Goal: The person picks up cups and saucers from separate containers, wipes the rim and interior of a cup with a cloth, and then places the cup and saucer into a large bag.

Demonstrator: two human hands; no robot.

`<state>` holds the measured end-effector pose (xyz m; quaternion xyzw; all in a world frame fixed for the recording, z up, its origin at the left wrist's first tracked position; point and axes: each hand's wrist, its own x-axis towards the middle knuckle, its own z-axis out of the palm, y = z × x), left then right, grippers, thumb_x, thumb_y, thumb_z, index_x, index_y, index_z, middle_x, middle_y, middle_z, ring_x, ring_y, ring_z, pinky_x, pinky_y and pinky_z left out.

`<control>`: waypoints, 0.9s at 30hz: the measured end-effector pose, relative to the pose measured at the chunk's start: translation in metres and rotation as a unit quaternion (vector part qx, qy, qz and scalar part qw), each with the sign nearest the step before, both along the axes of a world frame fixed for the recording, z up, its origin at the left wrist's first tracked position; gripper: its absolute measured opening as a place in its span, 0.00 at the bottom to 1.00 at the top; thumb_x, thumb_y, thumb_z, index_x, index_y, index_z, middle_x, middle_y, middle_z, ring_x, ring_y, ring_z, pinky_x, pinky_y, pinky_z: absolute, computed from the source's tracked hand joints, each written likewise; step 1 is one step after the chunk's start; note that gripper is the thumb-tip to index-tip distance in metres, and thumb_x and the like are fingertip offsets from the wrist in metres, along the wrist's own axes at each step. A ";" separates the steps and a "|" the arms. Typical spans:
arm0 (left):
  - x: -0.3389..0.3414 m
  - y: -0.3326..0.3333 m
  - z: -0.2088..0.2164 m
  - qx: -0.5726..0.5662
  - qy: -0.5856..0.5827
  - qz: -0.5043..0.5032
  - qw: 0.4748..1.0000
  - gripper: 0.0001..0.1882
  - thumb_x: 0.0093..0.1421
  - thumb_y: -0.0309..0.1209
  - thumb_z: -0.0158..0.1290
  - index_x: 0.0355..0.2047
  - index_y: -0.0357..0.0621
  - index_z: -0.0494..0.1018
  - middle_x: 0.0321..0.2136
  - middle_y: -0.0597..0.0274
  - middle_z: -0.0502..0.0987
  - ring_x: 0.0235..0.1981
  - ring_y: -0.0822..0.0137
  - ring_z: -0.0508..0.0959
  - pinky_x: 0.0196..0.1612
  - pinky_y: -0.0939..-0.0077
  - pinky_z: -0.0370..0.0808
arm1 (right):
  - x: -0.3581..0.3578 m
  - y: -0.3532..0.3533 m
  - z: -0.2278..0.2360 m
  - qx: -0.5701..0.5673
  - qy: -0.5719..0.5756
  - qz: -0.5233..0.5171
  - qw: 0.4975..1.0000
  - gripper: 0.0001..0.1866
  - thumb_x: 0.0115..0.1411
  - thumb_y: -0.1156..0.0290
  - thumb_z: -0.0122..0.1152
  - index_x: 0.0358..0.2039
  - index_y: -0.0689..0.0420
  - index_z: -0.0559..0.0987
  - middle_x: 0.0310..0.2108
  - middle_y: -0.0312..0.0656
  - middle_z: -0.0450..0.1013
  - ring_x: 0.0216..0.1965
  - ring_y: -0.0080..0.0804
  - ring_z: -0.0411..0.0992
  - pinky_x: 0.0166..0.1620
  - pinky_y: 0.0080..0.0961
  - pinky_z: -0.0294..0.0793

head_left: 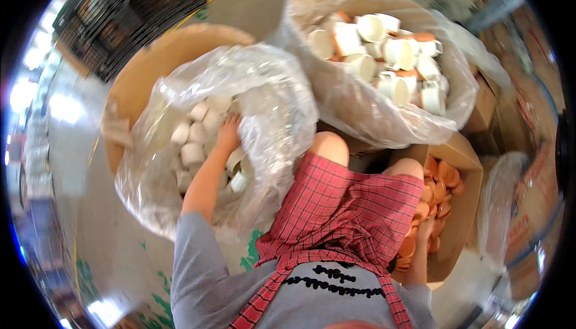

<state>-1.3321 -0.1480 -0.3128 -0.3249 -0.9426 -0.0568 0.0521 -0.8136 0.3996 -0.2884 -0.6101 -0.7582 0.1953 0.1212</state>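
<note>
My left hand point(228, 132) reaches into a plastic-lined round container on the left, among off-white cups point(192, 153). Its fingers look outstretched and slightly apart over the cups; blur hides whether they touch one. On the right, my right hand point(425, 230) is down in a cardboard box point(467, 206), against a heap of orange-brown rounded pieces point(441, 188). Its fingers are hidden among those pieces, so their grip does not show.
Beyond my knees stands a second plastic-lined container point(360, 110), holding several white mugs point(401, 54), some with orange-brown parts. A clear liner point(270, 89) bunches around my left arm. A black wire crate point(129, 14) stands far left. More cardboard point(528, 191) lies at the right.
</note>
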 end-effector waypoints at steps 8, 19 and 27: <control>-0.004 -0.051 -0.051 0.056 -0.190 0.037 0.980 0.15 0.57 0.37 0.47 0.42 0.47 0.73 0.36 0.51 0.77 0.38 0.54 0.77 0.43 0.59 0.71 | 0.044 -0.076 -0.062 -0.134 -0.078 -0.009 0.988 0.29 0.58 0.58 0.57 0.53 0.65 0.64 0.52 0.59 0.64 0.51 0.48 0.65 0.50 0.38 0.66; 0.137 -0.026 0.272 0.783 -0.296 0.202 0.509 0.19 0.60 0.33 0.43 0.49 0.37 0.64 0.48 0.55 0.69 0.52 0.58 0.69 0.55 0.59 0.66 | -0.011 -0.033 0.030 -0.136 -0.041 0.013 0.990 0.20 0.57 0.77 0.55 0.51 0.62 0.69 0.46 0.41 0.69 0.43 0.31 0.68 0.47 0.29 0.70; 0.192 0.171 0.272 0.717 -0.640 0.066 0.267 0.20 0.56 0.32 0.43 0.49 0.40 0.65 0.48 0.57 0.70 0.53 0.60 0.68 0.58 0.60 0.61 | -0.159 -0.095 0.242 -0.398 0.634 0.218 0.626 0.26 0.57 0.67 0.55 0.54 0.65 0.67 0.51 0.45 0.69 0.51 0.34 0.69 0.56 0.29 0.66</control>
